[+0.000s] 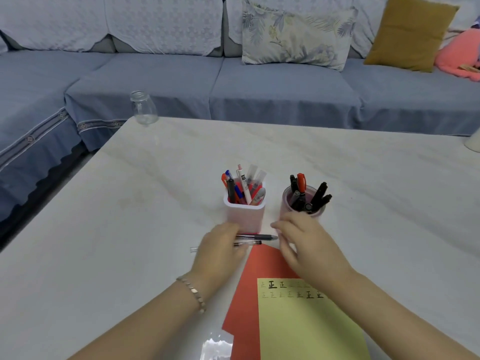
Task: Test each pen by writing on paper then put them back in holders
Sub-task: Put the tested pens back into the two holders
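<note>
**While Two Pens Are Lying Loose: Securing One for Test or Return**

While the left hand (220,245) is covering the barrels of two pens, both are lying side by side on the table (130,203), just in front of the square holder (245,216). Its fingers are bending down over them. Whether they are pinching a barrel or only resting on it cannot be told, as the fingertips are hidden. The upper pen (259,236) is pointing its grey tip toward the right hand (304,240). The lower pen (246,244) is lying just beside it, and a clear end, probably its own, is showing left of the hand.

The right hand is hovering just in front of the round holder (287,203). Its fingers are loosely curled and slightly spread, holding nothing. One fingertip is sitting near the upper pen's tip, but apart from it.

The yellow paper (306,328) is lying on a red sheet (246,294) near the table edge. Two rows of test marks are running along its top, and the space below them is blank.

The step in hand appears to be taking up one loose pen. Recommended procedure:

1. Keep the left hand steadying one pen while the right is pinching the other near its tip end.
2. Lift one pen only, so tested and untested pens are not getting mixed.
3. Write in the blank area below the rows.
4. Return the pen upright into a holder, easing it between the pens already standing there.

Caution: both holders are standing close to the hands and could tip if knocked.
</note>
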`<action>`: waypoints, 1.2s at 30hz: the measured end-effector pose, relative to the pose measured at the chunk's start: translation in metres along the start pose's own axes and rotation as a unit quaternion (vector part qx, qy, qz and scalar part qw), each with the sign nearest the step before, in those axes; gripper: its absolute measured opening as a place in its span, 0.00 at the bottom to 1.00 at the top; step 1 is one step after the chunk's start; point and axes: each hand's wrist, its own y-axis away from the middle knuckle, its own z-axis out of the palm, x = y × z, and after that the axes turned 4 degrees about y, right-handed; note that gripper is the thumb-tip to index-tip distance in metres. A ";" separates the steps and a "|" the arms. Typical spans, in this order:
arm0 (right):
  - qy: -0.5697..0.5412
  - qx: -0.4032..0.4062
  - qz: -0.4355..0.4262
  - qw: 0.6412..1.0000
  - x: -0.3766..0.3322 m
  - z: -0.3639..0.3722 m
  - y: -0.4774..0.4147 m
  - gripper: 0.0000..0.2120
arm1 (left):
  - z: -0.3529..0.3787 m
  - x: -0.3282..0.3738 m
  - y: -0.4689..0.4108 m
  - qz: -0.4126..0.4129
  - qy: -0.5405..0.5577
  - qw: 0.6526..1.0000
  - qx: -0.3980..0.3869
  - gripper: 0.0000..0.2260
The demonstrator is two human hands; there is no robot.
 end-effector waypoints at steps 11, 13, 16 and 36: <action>0.143 -0.224 -0.026 0.964 -0.040 0.084 -0.034 0.16 | -0.008 -0.065 0.010 -0.075 -0.022 0.997 -0.022 0.08; 0.175 -0.222 -0.020 0.959 -0.040 0.092 -0.037 0.16 | -0.008 -0.067 0.013 -0.084 0.009 0.996 -0.008 0.04; 0.203 -0.233 -0.030 0.950 -0.041 0.095 -0.039 0.18 | -0.007 -0.067 0.018 -0.095 0.051 0.994 0.005 0.02; -0.315 -0.054 0.168 0.933 -0.034 -0.038 0.001 0.10 | -0.004 -0.021 0.032 -0.058 -0.099 0.989 -0.091 0.09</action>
